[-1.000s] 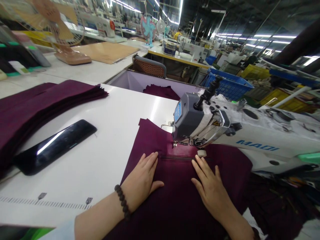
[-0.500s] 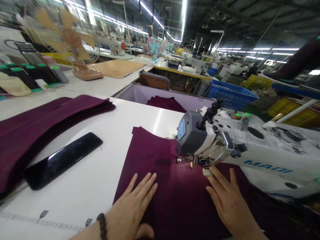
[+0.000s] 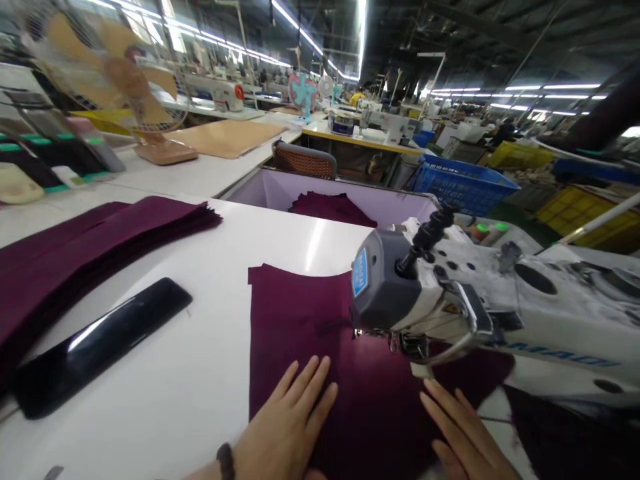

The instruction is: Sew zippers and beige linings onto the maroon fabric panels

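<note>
Half a second on: dark purple cloth (image 3: 295, 320) lies turned; its left edge, slanted in the earlier frame, now runs nearly straight. Left hand (image 3: 290, 420) sits further right on it.

Clock read from mid-view. Cloth at 6, flat on the white table (image 3: 210, 373), right part passing under the head of the sewing machine (image 3: 490, 280) at 4.

Left hand at 6: palm down, fingers stretched and slightly fanned, resting on cloth; dark bracelet (image 3: 226, 460) at wrist. Right hand (image 3: 463, 433) between 4 and 5: fingers straight, close together, tips just below a pale knob (image 3: 421, 370) under the machine; lower part cut off by the frame.

Cloth stack (image 3: 110, 240) at 9; glossy black slab (image 3: 105, 347) beside it at 8. Fan (image 3: 125, 80) at 10. Blue basket (image 3: 460, 187) between 2 and 3.
</note>
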A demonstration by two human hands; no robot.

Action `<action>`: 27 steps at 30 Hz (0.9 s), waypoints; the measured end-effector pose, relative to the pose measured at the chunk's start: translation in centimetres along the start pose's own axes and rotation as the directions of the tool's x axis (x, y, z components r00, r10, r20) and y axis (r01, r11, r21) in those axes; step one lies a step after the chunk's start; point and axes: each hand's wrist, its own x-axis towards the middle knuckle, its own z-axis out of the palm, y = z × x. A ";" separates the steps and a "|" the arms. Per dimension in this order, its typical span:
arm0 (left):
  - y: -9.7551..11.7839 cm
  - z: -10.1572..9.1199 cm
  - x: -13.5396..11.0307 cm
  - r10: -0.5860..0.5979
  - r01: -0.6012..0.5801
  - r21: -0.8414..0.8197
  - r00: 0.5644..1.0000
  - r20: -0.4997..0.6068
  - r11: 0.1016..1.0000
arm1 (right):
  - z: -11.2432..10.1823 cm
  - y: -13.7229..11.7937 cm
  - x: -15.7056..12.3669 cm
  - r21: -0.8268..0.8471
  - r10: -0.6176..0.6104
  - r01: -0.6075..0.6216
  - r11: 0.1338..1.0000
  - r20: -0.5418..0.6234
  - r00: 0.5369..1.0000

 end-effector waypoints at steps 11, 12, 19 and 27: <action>1.2 0.4 3.2 0.354 -0.352 -0.070 0.935 0.023 0.933 | -0.6 -2.8 4.4 0.041 0.190 -0.210 0.977 0.286 0.939; 1.2 0.4 3.2 0.352 -0.349 -0.072 0.936 0.029 0.934 | -0.5 -3.0 4.5 0.039 0.223 -0.245 0.969 0.298 0.928; 1.2 0.5 3.0 0.346 -0.343 -0.086 0.938 0.011 0.935 | 0.0 -4.1 5.7 -0.028 0.351 -0.355 0.934 0.241 0.905; 0.9 0.5 3.0 0.357 -0.353 -0.135 0.934 0.002 0.926 | 0.0 -4.5 6.5 -0.064 0.335 -0.330 0.942 0.242 0.910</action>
